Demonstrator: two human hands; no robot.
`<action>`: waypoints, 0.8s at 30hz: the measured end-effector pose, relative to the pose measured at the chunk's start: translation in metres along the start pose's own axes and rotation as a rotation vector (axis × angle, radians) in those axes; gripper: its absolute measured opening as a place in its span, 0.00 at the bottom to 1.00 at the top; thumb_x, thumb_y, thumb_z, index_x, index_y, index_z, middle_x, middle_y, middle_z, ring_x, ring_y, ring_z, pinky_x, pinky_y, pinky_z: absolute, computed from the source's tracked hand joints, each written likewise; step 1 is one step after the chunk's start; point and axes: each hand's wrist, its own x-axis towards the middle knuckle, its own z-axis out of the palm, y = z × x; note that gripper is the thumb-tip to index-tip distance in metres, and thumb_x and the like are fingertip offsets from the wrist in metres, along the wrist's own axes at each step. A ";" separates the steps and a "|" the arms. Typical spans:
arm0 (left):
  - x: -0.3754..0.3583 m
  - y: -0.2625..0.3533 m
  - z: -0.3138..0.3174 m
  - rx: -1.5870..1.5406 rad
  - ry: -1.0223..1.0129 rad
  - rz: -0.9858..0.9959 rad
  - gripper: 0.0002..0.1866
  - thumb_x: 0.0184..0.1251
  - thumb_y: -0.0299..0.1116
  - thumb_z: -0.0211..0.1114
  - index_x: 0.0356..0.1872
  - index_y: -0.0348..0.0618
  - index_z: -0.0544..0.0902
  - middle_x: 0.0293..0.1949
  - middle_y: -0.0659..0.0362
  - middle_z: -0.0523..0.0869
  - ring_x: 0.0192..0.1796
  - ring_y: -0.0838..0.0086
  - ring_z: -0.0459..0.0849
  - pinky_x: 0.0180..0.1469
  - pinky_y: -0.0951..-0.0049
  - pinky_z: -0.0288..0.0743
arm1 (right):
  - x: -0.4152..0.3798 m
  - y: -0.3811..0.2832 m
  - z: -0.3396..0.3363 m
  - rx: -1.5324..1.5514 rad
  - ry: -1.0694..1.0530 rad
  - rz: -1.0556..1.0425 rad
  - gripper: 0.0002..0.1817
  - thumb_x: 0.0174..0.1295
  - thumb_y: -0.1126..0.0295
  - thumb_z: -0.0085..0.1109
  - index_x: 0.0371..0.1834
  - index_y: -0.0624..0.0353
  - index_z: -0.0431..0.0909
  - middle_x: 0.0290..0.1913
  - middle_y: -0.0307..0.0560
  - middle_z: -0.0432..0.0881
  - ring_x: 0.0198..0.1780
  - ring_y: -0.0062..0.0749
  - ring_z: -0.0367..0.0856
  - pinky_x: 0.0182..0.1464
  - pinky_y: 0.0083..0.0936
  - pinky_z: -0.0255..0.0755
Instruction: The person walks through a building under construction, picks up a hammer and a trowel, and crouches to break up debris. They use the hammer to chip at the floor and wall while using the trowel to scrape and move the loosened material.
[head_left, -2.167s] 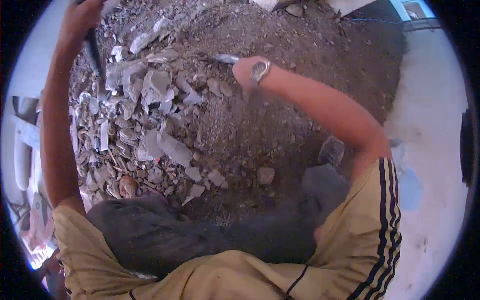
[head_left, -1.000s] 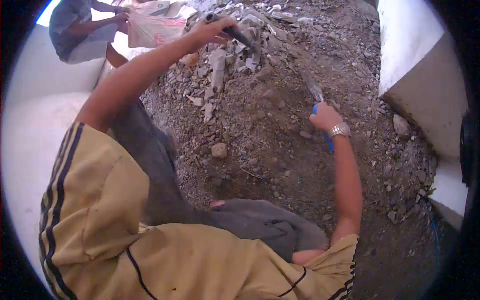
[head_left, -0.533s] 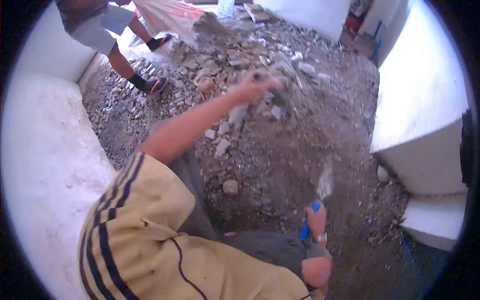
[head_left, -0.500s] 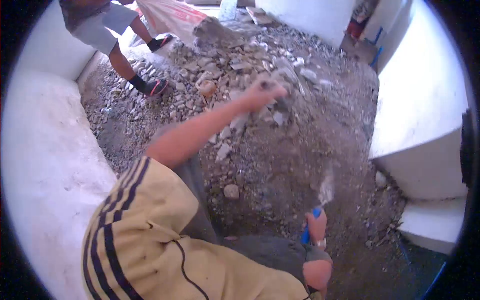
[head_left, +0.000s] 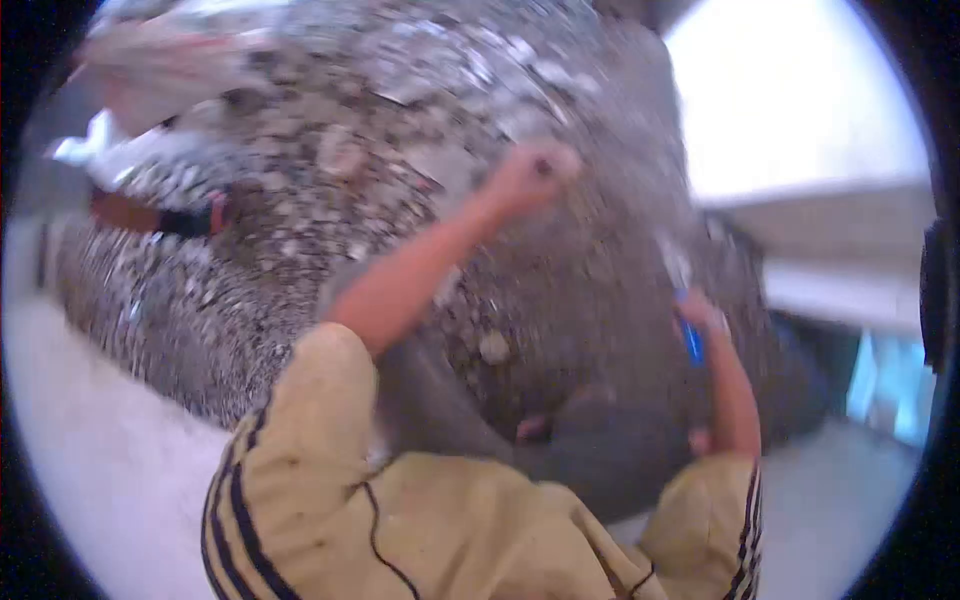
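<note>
My right hand (head_left: 705, 313) is wrapped round the blue handle of a trowel (head_left: 692, 342). The trowel's pale blade points away from me over the dark, gritty ground, smeared by motion. Stretched forward over the rubble, my left hand (head_left: 537, 177) is closed in a fist; whether anything is inside it is hidden by blur. Broken stones and chips of the rubble heap (head_left: 300, 150) lie beyond and to the left of it. A pale round stone (head_left: 494, 347) rests on the soil nearer to my knees.
At the left is another person's leg (head_left: 135, 212) with a dark sock, beside a whitish sack with red print (head_left: 170, 75). White walls flank the ground, one at the lower left (head_left: 110, 410) and a bright one (head_left: 800, 100) at the right. Something light blue (head_left: 890, 385) shows at far right.
My view has swung to the right, so the other person and the sack sit further left. My right hand with the trowel appears higher and further right. My left fist stays stretched forward.
</note>
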 end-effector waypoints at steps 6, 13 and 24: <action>0.034 -0.035 -0.015 -0.253 0.004 -0.094 0.09 0.68 0.35 0.65 0.36 0.39 0.87 0.31 0.61 0.88 0.36 0.81 0.83 0.41 0.76 0.76 | 0.015 -0.161 0.140 0.501 0.160 0.495 0.17 0.48 0.60 0.63 0.31 0.66 0.83 0.34 0.57 0.87 0.37 0.46 0.87 0.42 0.41 0.79; 0.029 -0.010 -0.003 -0.449 0.099 0.048 0.11 0.74 0.34 0.59 0.31 0.41 0.80 0.19 0.65 0.74 0.18 0.83 0.67 0.21 0.77 0.61 | -0.046 -0.302 0.217 0.508 0.250 0.291 0.23 0.50 0.61 0.61 0.45 0.69 0.78 0.47 0.69 0.83 0.50 0.62 0.82 0.54 0.48 0.76; 0.028 -0.020 -0.038 -0.123 0.324 0.139 0.06 0.63 0.32 0.69 0.32 0.41 0.84 0.23 0.66 0.81 0.24 0.85 0.76 0.27 0.80 0.69 | 0.016 -0.243 0.163 0.701 0.333 0.403 0.23 0.50 0.57 0.62 0.38 0.69 0.79 0.39 0.71 0.83 0.44 0.63 0.84 0.50 0.47 0.78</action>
